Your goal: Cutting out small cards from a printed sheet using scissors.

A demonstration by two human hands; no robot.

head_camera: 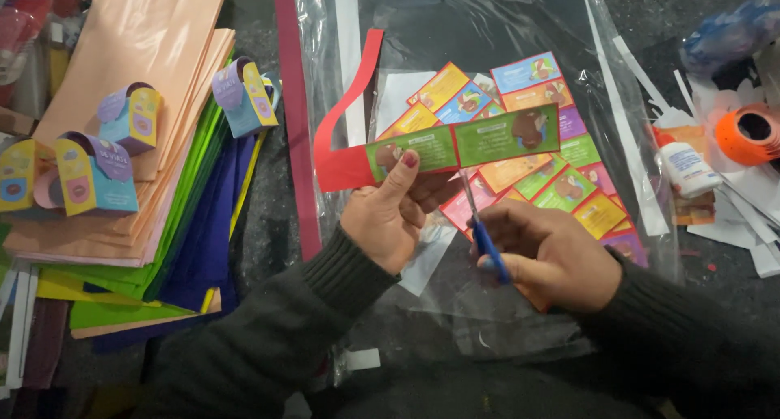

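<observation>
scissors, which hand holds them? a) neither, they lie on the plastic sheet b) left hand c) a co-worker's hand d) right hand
d: the right hand grips the blue-handled scissors, blades pointing up at the green strip that the left hand pinches.

The left hand (390,216) is reaching up from a dark ribbed sleeve, thumb pressing flat against curled fingers in a pinch — nail painted dark red. The right hand (552,252) is lying lower, knuckles up, fingers closing around a grip — forearms converging.
</observation>
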